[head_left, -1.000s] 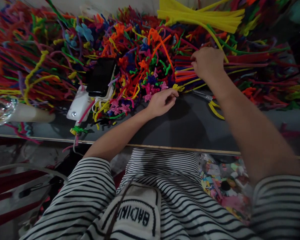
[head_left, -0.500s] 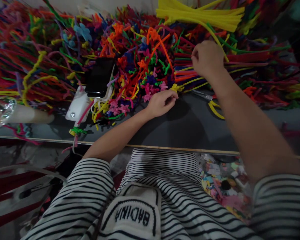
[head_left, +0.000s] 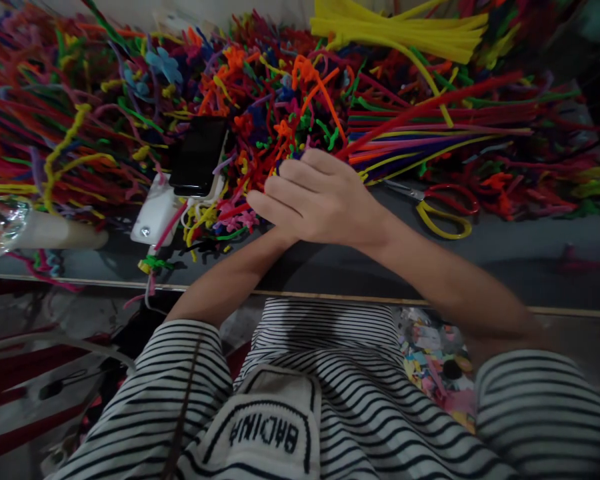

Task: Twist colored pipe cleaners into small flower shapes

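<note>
My right hand is closed round a long red pipe cleaner, its fingers curled over the top. The pipe cleaner slants up and right from the hand, over a bundle of mixed-colour pipe cleaners. A short red length also shows at the hand's left side. Directly beneath the right hand is my left hand; only its wrist end shows, so its fingers are hidden. Pink pipe-cleaner flowers lie left of the hands. Scissors with red and yellow handles rest on the dark table to the right.
Tangled pipe cleaners heap along the back and left. A yellow bundle lies on top at the back. A black phone rests on a white device with a cable. A clear-topped pale object lies at the far left.
My right hand has come down and left from the mixed bundle with a red pipe cleaner in it, and now covers my left hand. The scissors' handles have come into full view.
</note>
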Tool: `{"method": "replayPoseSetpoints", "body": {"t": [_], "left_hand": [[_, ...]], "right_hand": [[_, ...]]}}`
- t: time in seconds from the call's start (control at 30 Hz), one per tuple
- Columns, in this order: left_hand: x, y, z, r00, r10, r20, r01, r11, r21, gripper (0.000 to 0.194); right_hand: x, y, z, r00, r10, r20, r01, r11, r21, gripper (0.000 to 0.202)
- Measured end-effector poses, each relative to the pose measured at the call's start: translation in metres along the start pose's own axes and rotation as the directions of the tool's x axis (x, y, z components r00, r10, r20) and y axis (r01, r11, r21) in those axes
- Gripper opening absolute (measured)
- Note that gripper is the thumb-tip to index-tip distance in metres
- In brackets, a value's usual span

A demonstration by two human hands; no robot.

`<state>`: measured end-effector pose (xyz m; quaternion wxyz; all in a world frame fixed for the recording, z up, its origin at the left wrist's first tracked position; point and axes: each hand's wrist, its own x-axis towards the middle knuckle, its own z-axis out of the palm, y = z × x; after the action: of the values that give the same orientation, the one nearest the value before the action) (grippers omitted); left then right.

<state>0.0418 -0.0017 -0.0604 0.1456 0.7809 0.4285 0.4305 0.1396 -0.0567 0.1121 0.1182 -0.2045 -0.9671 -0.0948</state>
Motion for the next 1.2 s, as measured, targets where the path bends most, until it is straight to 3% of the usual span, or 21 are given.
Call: {"method": "replayPoseSetpoints", "body": {"t": [0.07, 0.1, 0.2, 0.23, 0.3, 0.37, 0.43, 0.63, 0.73, 0.87, 1.07, 1.2], "left_hand": [[0.003, 0.0, -0.001, 0.995, -0.096, -0.032, 0.099, 0.99, 0.098, 0.047], [0.004, 0.001, -0.002, 0.993, -0.115, -0.027, 0.117, 0.986, 0.123, 0.048], [0.004, 0.004, -0.008, 0.998, -0.054, 0.035, 0.054, 0.999, -0.007, 0.044], [0.004, 0.005, -0.01, 0.999, -0.031, 0.039, 0.034, 0.996, -0.079, 0.044], [0.004, 0.008, -0.014, 1.0, -0.007, 0.023, 0.011, 0.984, -0.176, 0.049], [0.006, 0.011, -0.018, 1.0, 0.001, 0.016, 0.002, 0.984, -0.18, 0.053], [0.007, 0.015, -0.02, 0.999, 0.031, 0.037, -0.024, 0.987, -0.16, 0.055], [0.008, 0.011, -0.02, 0.998, 0.053, 0.033, -0.048, 0.991, -0.126, 0.05], [0.01, 0.003, -0.021, 0.994, 0.028, 0.107, -0.013, 0.99, -0.141, 0.044], [0.013, 0.0, -0.022, 0.987, -0.016, 0.159, 0.055, 0.967, -0.248, 0.05], [0.013, 0.009, -0.021, 0.978, -0.017, 0.208, 0.115, 0.876, -0.469, 0.06], [0.012, 0.015, -0.022, 0.97, 0.003, 0.244, 0.127, 0.847, -0.516, 0.057]], "right_hand": [[-0.013, -0.007, -0.001, 0.965, 0.248, 0.082, -0.251, 0.967, 0.035, 0.067], [-0.022, -0.003, 0.003, 0.915, 0.395, 0.085, -0.397, 0.918, 0.01, 0.057], [-0.055, 0.022, 0.026, 0.674, 0.727, 0.13, -0.718, 0.686, -0.116, 0.036], [-0.066, 0.031, 0.035, 0.635, 0.759, 0.143, -0.749, 0.65, -0.128, 0.034], [-0.086, 0.046, 0.053, 0.63, 0.77, 0.1, -0.768, 0.637, -0.066, 0.026], [-0.098, 0.055, 0.069, 0.699, 0.715, -0.004, -0.712, 0.697, 0.085, 0.025], [-0.104, 0.061, 0.081, 0.742, 0.67, -0.033, -0.656, 0.735, 0.173, 0.03], [-0.116, 0.078, 0.108, 0.787, 0.612, -0.084, -0.545, 0.752, 0.371, 0.032], [-0.124, 0.085, 0.117, 0.765, 0.631, -0.126, -0.524, 0.724, 0.449, 0.033], [-0.126, 0.086, 0.118, 0.731, 0.659, -0.176, -0.507, 0.698, 0.505, 0.032], [-0.115, 0.079, 0.118, 0.604, 0.783, -0.146, -0.501, 0.516, 0.694, 0.029], [-0.109, 0.07, 0.123, 0.6, 0.791, -0.116, -0.444, 0.45, 0.775, 0.036]]}}
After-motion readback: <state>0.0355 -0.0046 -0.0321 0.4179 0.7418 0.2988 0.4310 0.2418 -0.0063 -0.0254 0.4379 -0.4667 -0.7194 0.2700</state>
